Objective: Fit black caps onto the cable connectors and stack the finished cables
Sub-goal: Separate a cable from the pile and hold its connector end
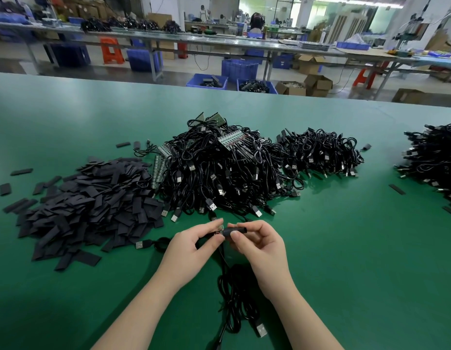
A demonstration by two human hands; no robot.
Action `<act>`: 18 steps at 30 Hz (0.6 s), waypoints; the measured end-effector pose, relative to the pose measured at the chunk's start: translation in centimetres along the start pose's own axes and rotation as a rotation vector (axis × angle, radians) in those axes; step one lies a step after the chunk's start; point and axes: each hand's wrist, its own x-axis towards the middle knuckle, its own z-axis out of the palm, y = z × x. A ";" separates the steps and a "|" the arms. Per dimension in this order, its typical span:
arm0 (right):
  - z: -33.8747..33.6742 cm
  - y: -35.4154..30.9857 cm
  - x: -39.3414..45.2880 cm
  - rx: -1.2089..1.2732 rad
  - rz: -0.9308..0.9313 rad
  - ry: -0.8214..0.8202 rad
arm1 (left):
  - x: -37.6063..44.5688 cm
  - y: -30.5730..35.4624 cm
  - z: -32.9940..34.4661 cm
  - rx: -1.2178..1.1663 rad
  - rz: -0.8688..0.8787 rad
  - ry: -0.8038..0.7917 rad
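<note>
My left hand [194, 245] pinches the small green connector board [220, 229] at the end of a black cable [234, 294]. My right hand [259, 245] grips a black cap [235, 230] right beside that board, its open end touching it. The cable hangs down between my forearms in loose coils, and its USB plug [260, 329] lies near the front edge. A wide heap of flat black caps [93, 208] covers the table to my left. A big tangle of uncapped cables [219, 173] lies straight ahead.
A second cable pile [323, 152] sits behind and right of the tangle, and a third pile [436, 157] at the far right edge. Stray caps [397, 189] lie on the green table [345, 248]. Another USB plug [139, 245] rests left of my left hand.
</note>
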 end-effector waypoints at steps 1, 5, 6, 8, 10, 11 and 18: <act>0.0 0.0 0.0 -0.005 0.002 -0.003 | 0.1 -0.1 0.0 0.000 0.003 -0.004; 0.0 -0.2 0.0 -0.006 0.008 -0.015 | 0.0 -0.2 0.1 -0.006 0.006 -0.017; 0.0 -0.2 0.0 -0.003 0.010 -0.018 | 0.0 -0.2 0.1 -0.009 0.005 -0.023; 0.0 -0.2 0.0 0.005 0.012 -0.020 | 0.0 -0.2 0.0 -0.011 0.001 -0.026; 0.0 -0.1 0.0 0.003 0.005 -0.016 | -0.1 0.0 0.0 -0.023 0.007 0.008; 0.1 -0.1 0.0 0.001 -0.001 -0.010 | -0.1 0.1 0.0 -0.037 0.007 0.048; -0.1 0.2 0.2 0.019 0.004 0.049 | -0.4 0.6 0.1 -0.031 0.061 0.115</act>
